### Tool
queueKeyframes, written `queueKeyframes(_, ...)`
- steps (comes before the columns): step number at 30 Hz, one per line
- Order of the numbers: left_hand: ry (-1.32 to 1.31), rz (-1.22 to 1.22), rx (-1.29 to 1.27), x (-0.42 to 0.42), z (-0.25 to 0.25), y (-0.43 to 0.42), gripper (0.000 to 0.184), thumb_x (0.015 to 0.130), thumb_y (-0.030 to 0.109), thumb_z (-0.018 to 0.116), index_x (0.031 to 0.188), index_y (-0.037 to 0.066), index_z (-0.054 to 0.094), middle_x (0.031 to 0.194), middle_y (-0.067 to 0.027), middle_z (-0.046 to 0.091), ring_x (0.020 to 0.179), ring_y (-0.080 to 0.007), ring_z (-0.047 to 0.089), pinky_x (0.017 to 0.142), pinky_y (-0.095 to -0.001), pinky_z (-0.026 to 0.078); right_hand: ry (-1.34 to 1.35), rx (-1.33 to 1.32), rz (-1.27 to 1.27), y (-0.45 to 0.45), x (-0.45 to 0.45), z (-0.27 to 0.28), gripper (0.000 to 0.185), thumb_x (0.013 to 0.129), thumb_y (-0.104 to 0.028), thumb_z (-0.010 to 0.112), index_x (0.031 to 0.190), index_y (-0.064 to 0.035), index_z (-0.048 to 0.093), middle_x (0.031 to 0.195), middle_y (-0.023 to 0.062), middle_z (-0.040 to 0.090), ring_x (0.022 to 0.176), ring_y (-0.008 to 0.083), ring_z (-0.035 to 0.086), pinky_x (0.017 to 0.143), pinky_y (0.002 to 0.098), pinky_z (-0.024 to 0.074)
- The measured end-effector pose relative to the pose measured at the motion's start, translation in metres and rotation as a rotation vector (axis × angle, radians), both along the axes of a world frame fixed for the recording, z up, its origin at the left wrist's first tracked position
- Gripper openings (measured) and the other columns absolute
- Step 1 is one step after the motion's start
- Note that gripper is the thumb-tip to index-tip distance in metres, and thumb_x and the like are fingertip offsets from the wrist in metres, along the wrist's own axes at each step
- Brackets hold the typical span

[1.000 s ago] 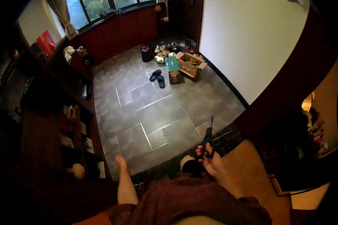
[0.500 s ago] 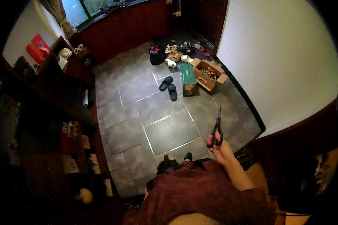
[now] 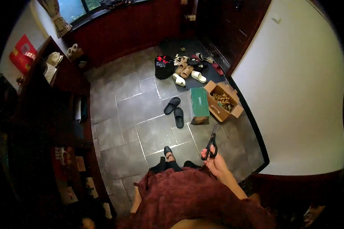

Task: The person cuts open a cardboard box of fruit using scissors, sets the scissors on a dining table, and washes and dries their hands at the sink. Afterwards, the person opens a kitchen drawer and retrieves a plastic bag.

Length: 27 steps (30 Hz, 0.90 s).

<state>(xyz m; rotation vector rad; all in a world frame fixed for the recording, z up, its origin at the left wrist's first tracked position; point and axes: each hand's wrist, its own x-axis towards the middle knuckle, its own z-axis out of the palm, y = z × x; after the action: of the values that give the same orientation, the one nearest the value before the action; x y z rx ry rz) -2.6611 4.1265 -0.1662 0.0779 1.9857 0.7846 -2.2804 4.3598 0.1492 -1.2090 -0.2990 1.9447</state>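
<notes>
My right hand (image 3: 215,161) is closed round the handles of a pair of black scissors (image 3: 211,145), their blades pointing forward over the tiled floor. Of my left arm (image 3: 136,200) only a bit of forearm shows beside my dark red clothing; the left hand itself is hidden. Beyond the scissors stand a green box (image 3: 200,102) and an open cardboard box (image 3: 224,100) with many small round brownish fruits (image 3: 222,101) inside. Two black slippers (image 3: 179,117) lie on the floor to the left of the green box.
Several shoes (image 3: 187,71) lie on a dark mat by the door, beside a black bag (image 3: 164,68) with red on top. Dark wooden shelves (image 3: 74,110) line the left side. A white wall (image 3: 294,95) bounds the right.
The boxes, slippers and shoes appear nearer and lower in view as I step forward. The scissors stay in my right hand. A bit of my left forearm has come into view.
</notes>
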Motion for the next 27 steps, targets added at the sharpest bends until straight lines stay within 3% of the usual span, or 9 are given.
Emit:
queueKeyframes(4,0.171,-0.081,0.379,-0.116,0.019,0.199,0.026,0.087,0.013,0.053,0.112,0.005,0.049,0.074,-0.0074,0.058,0.058,-0.0147,0.057,0.047,-0.0282,0.046,0.003,0.039,-0.123,0.071,-0.015,0.016,0.041,0.092,-0.044,0.056,0.105,-0.0046,0.058,0.092,0.0040,0.062,0.081,0.0135,0.057,0.069,0.0276,0.0441)
queueKeyframes(7,0.121,-0.146,0.486,-0.144,0.105,0.337,0.036,0.085,0.014,0.057,0.120,0.007,0.049,0.076,-0.0039,0.058,0.060,-0.0149,0.055,0.050,-0.0279,0.044,-0.149,-0.006,-0.224,0.113,-0.026,0.015,0.042,0.091,-0.046,0.057,0.104,-0.0055,0.060,0.090,0.0035,0.064,0.077,0.0121,0.058,0.065,0.0254,0.0433)
queueKeyframes(8,0.129,-0.076,0.470,-0.138,0.137,0.370,0.039,0.087,0.016,0.058,0.124,0.010,0.048,0.091,-0.0037,0.059,0.066,-0.0132,0.056,0.053,-0.0248,0.044,-0.148,-0.048,-0.243,0.123,-0.031,0.011,0.043,0.090,-0.046,0.058,0.104,-0.0050,0.059,0.091,0.0038,0.064,0.078,0.0129,0.058,0.066,0.0261,0.0433)
queueKeyframes(9,0.144,-0.086,0.466,-0.135,0.158,0.395,0.038,0.087,0.015,0.058,0.124,0.011,0.049,0.095,-0.0029,0.059,0.070,-0.0130,0.057,0.055,-0.0247,0.044,-0.145,-0.083,-0.259,0.137,-0.035,0.006,0.044,0.090,-0.046,0.058,0.104,-0.0046,0.059,0.091,0.0042,0.063,0.080,0.0136,0.058,0.067,0.0267,0.0433)
queueKeyframes(14,0.089,-0.122,0.474,-0.143,0.095,0.400,0.032,0.087,0.016,0.060,0.118,0.010,0.051,0.078,-0.0018,0.056,0.061,-0.0126,0.053,0.048,-0.0260,0.041,-0.143,-0.086,-0.115,0.213,-0.052,-0.020,0.045,0.089,-0.050,0.058,0.103,-0.0072,0.059,0.095,0.0027,0.062,0.083,0.0131,0.056,0.069,0.0275,0.0416)
queueKeyframes(15,0.084,-0.081,0.353,-0.130,0.095,0.390,0.022,0.087,0.016,0.061,0.106,0.009,0.053,0.070,-0.0017,0.054,0.056,-0.0128,0.051,0.044,-0.0273,0.040,-0.141,-0.074,-0.096,0.235,-0.062,-0.011,0.047,0.090,-0.048,0.057,0.107,-0.0044,0.058,0.093,0.0023,0.062,0.082,0.0108,0.056,0.066,0.0246,0.0414)
queueKeyframes(16,-0.050,-0.174,0.340,-0.149,0.037,0.354,0.017,0.086,0.018,0.062,0.098,0.011,0.052,0.069,-0.0018,0.054,0.054,-0.0131,0.051,0.043,-0.0285,0.040,-0.148,-0.067,-0.081,0.255,-0.067,-0.008,0.048,0.091,-0.049,0.056,0.108,-0.0041,0.058,0.094,0.0022,0.062,0.082,0.0106,0.056,0.066,0.0245,0.0413)
queueKeyframes(20,-0.079,-0.240,-0.122,-0.114,0.039,0.315,0.018,0.086,0.017,0.061,0.099,0.011,0.052,0.071,-0.0025,0.055,0.054,-0.0138,0.051,0.044,-0.0287,0.041,-0.185,-0.066,-0.007,0.328,-0.080,-0.008,0.051,0.091,-0.050,0.055,0.111,-0.0025,0.057,0.095,0.0020,0.061,0.082,0.0100,0.056,0.067,0.0240,0.0410)
queueKeyframes(27,-0.168,-0.354,0.103,-0.100,0.041,0.506,0.019,0.086,0.015,0.061,0.102,0.012,0.051,0.074,-0.0037,0.056,0.055,-0.0152,0.053,0.044,-0.0290,0.041,-0.336,-0.177,-0.008,0.413,-0.105,-0.021,0.049,0.087,-0.052,0.060,0.102,-0.0046,0.061,0.089,0.0028,0.064,0.078,0.0109,0.058,0.063,0.0247,0.0418)
